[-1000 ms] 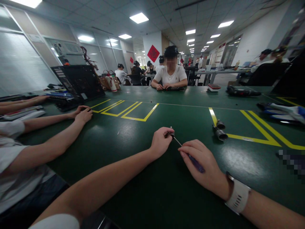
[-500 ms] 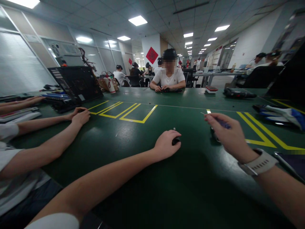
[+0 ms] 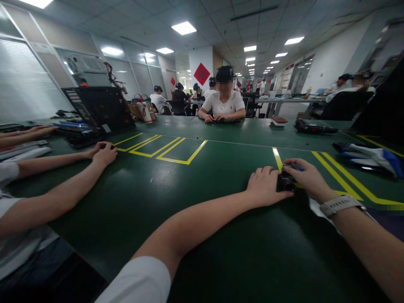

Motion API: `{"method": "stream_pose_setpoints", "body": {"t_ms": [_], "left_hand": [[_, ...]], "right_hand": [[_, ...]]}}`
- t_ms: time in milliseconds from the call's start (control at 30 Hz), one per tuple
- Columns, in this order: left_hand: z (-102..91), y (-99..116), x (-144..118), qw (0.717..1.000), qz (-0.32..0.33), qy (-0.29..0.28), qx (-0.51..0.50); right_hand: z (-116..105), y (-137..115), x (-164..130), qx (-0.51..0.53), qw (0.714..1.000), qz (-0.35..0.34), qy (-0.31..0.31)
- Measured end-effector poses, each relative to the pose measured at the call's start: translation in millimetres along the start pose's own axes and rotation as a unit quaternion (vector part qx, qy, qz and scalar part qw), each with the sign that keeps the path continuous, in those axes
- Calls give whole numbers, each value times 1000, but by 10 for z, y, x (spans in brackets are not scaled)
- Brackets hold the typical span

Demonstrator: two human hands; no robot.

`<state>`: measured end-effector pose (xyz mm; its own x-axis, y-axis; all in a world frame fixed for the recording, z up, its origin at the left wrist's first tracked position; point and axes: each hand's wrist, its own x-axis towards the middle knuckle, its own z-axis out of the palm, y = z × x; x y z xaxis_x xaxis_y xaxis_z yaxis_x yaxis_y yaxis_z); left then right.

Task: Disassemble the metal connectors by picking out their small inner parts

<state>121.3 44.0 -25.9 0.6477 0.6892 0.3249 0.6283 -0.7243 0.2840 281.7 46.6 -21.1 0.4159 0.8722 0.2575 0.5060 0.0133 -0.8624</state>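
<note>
A small dark cylindrical part lay on the green desk, on the yellow tape line toward the desk's right side, pinched between both hands. The left hand lay palm down with its thumb pressed against the part's near side, grasping it. The right hand, a white watch on its wrist, was curled around a blue-handled screwdriver and touched the part from the right. Near the left edge a co-worker's hands rested clasped. Beside them stood an open black computer case. A person in a white shirt sat at the far edge.
</note>
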Motion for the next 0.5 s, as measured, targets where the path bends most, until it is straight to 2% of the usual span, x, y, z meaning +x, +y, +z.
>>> {"method": "stream_pose_setpoints", "body": {"t_ms": [167, 367, 500], "left_hand": [[119, 68, 181, 1000, 6, 19, 16], [128, 42, 244, 999, 38, -12, 17], [114, 29, 243, 999, 23, -29, 14]], "right_hand": [[-1, 121, 55, -7, 1000, -3, -8], [-7, 208, 50, -11, 1000, -13, -7], [8, 171, 17, -10, 1000, -20, -5]]}}
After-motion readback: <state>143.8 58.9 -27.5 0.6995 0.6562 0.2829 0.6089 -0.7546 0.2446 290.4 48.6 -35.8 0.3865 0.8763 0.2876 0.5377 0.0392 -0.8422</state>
